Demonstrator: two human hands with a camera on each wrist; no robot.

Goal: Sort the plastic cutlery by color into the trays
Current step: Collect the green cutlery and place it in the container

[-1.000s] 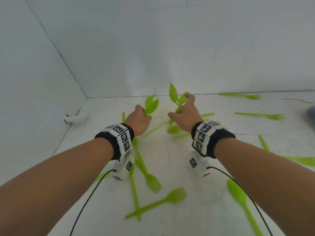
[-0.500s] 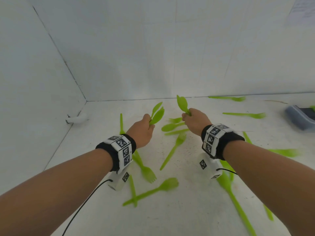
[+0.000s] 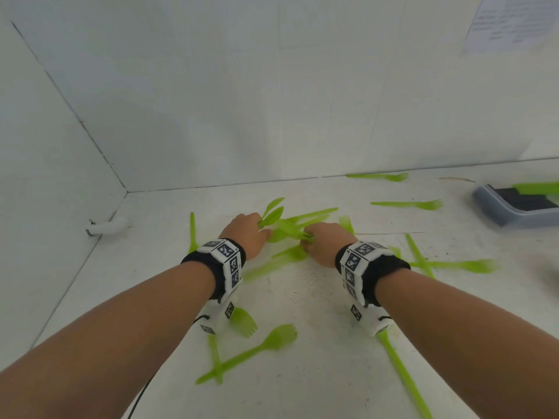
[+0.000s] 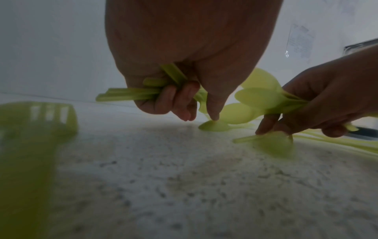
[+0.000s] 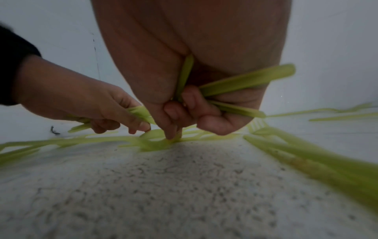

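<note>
Both hands dropped back to the table: left hand (image 3: 249,234) and right hand (image 3: 325,241) each clutch green spoons (image 3: 273,211), fingertips on loose spoons (image 4: 214,126). Light, thin, slippery; pinch handles. Tray (image 3: 511,207) far right.

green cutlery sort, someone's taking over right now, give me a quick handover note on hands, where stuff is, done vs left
Left hand: grips a bundle of green spoons, one fingertip down on a loose spoon on the white table.
Right hand: grips its own bundle of spoons, fingers reaching to another piece on the table.
Grey tray, far right: some green cutlery in it; its contents are mostly out of frame.
Done: two handfuls gathered.
Left: carry both bundles to the tray, then collect the scattered forks, including those near the wrists and by the back wall.
</note>
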